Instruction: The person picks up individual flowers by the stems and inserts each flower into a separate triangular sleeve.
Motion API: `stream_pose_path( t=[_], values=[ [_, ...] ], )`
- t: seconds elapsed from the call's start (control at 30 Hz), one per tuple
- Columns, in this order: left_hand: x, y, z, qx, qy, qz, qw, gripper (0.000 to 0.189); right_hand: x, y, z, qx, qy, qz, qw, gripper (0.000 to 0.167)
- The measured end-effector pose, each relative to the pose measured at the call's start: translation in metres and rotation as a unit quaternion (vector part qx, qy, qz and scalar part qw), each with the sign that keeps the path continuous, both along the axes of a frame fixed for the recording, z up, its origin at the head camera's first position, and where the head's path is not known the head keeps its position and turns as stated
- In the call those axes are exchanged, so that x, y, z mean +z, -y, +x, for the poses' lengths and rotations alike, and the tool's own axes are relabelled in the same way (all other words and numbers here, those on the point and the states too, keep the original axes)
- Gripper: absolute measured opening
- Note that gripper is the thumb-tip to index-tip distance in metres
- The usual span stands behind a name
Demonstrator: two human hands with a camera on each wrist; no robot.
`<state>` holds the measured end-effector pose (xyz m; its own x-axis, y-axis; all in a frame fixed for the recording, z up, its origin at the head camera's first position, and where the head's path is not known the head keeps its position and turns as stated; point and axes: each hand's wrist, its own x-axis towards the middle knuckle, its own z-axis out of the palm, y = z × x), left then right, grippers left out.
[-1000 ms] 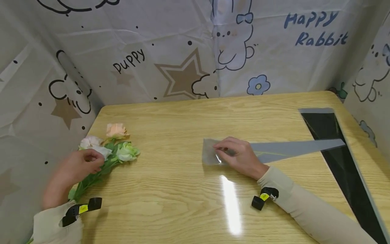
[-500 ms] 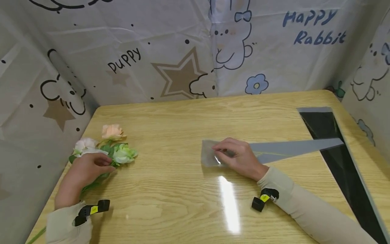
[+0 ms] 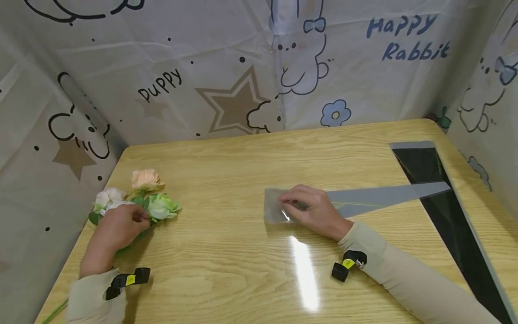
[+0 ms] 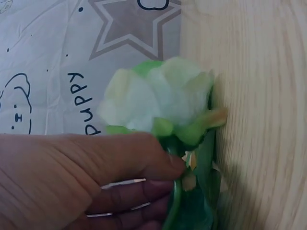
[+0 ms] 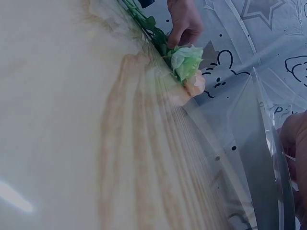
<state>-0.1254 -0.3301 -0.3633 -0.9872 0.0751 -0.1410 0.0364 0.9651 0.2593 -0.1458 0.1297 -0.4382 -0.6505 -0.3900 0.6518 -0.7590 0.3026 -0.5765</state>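
At the left of the table in the head view lies a group of artificial roses: a green-white rose (image 3: 163,205), a peach rose (image 3: 145,179) and a white rose (image 3: 108,197). My left hand (image 3: 119,227) is over their stems. In the left wrist view, its thumb and fingers pinch a green stem (image 4: 175,203) just below a pale rose head (image 4: 158,98). My right hand (image 3: 317,210) pinches the wide end of a tapered grey, partly see-through flower sleeve (image 3: 364,198). The right wrist view shows that sleeve (image 5: 264,167) beside the fingers at the right edge.
A long black flower sleeve (image 3: 449,234) with a grey border lies along the table's right side, under the tip of the held sleeve. Printed cloth (image 3: 226,49) walls the back and sides of the wooden table (image 3: 226,261). Another green stem (image 3: 54,311) shows at the lower left.
My left hand has moved right and down onto the stems, and its fingers have closed on one below the green-white rose. My right hand keeps its hold on the sleeve, almost still.
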Motion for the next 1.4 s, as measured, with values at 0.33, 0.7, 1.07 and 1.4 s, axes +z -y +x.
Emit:
stream_pose_path(
  t=[0.33, 0.7, 1.07, 1.4],
  values=[
    [0.008, -0.017, 0.001, -0.020, -0.070, 0.003, 0.9973, 0.009, 0.001, 0.001, 0.002, -0.002, -0.008, -0.003, 1.0000, 0.020],
    [0.031, -0.031, 0.000, -0.025, -0.163, -0.014, 0.9862, 0.014, 0.003, 0.001, 0.002, 0.004, -0.018, -0.001, 0.9998, 0.021],
    [0.055, -0.047, 0.005, -0.019, -0.271, -0.003, 0.9624, 0.005, 0.001, 0.001, 0.000, 0.009, -0.021, -0.004, 0.9997, 0.020],
    [0.073, -0.072, 0.004, -0.015, -0.372, 0.046, 0.9269, 0.015, 0.001, -0.002, -0.001, -0.004, -0.014, 0.002, 0.9999, 0.019]
  ],
)
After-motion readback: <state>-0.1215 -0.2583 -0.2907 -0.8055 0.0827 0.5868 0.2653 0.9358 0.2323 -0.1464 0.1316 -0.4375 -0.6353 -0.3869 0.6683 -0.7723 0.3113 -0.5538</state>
